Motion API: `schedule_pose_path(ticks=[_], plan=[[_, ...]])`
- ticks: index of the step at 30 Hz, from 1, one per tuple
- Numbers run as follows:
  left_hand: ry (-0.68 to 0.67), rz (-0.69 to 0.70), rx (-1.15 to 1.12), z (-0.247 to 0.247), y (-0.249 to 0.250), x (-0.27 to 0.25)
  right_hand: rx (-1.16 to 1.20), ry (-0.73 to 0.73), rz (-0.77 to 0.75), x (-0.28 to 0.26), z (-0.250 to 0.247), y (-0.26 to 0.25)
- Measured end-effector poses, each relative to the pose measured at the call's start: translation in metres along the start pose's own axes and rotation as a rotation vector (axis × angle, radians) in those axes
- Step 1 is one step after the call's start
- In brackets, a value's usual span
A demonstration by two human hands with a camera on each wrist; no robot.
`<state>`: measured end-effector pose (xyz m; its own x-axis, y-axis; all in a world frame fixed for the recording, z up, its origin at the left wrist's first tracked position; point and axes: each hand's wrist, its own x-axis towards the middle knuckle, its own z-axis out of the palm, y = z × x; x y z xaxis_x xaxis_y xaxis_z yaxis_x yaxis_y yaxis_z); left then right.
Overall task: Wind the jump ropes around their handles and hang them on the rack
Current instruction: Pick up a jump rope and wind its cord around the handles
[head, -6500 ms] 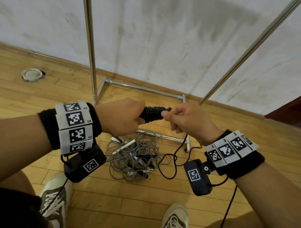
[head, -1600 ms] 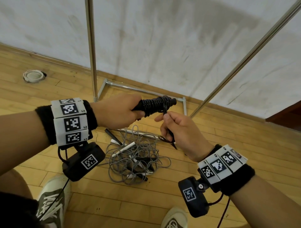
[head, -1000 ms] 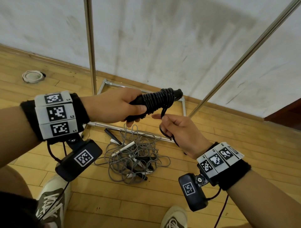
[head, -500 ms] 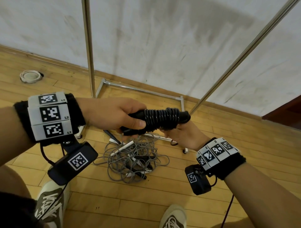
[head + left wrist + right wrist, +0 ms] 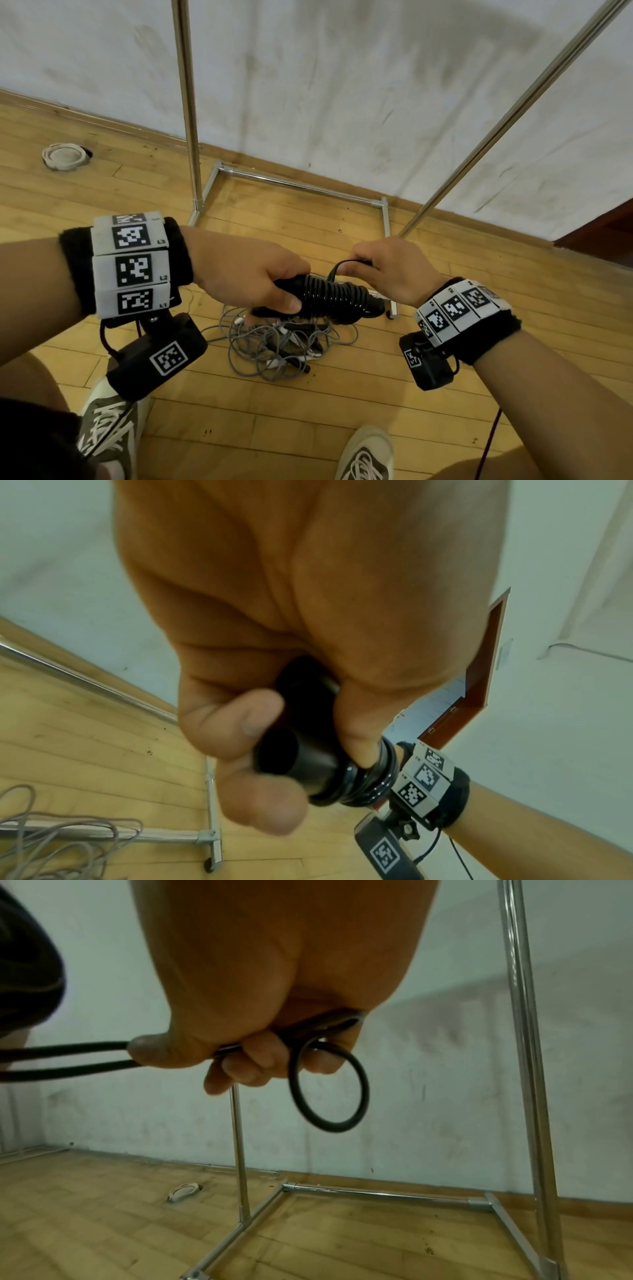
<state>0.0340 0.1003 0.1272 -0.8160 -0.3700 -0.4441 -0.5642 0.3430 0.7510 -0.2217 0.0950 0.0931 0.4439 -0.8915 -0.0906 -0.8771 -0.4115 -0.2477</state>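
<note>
My left hand (image 5: 260, 284) grips the two black handles (image 5: 301, 758) of a jump rope, with black rope coiled (image 5: 334, 298) tightly around them. My right hand (image 5: 383, 270) pinches the last loop of black rope (image 5: 329, 1085) just right of the coils, and a doubled strand (image 5: 68, 1056) runs from it back to the bundle. A tangled pile of grey jump ropes (image 5: 274, 342) with white and black handles lies on the floor below my hands. The chrome rack (image 5: 186, 102) stands behind, its top bar out of view.
The rack's base bars (image 5: 294, 185) and a slanted pole (image 5: 513, 113) are in front of a white wall. A white ring (image 5: 63, 156) lies on the wooden floor at the far left. My two shoes (image 5: 106, 428) stand near the pile. A dark red door frame (image 5: 479, 669) is to the right.
The coils on the handles have grown and the loose rope on the floor is taken up. My right hand came from under the bundle to its upper right end, holding a short loop.
</note>
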Motion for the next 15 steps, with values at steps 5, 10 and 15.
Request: schedule_pose_path(ticks=[5, 10, 15], plan=[[0.004, -0.111, 0.131, 0.004, -0.003, 0.007, -0.079, 0.055, 0.089, 0.002, -0.004, 0.001], [0.092, -0.219, 0.281, 0.003, -0.007, 0.016, 0.236, -0.016, 0.083, 0.004, -0.016, -0.020], [0.223, -0.259, 0.352, -0.002, -0.011, 0.018, 0.441, -0.079, 0.086, 0.000, -0.027, -0.034]])
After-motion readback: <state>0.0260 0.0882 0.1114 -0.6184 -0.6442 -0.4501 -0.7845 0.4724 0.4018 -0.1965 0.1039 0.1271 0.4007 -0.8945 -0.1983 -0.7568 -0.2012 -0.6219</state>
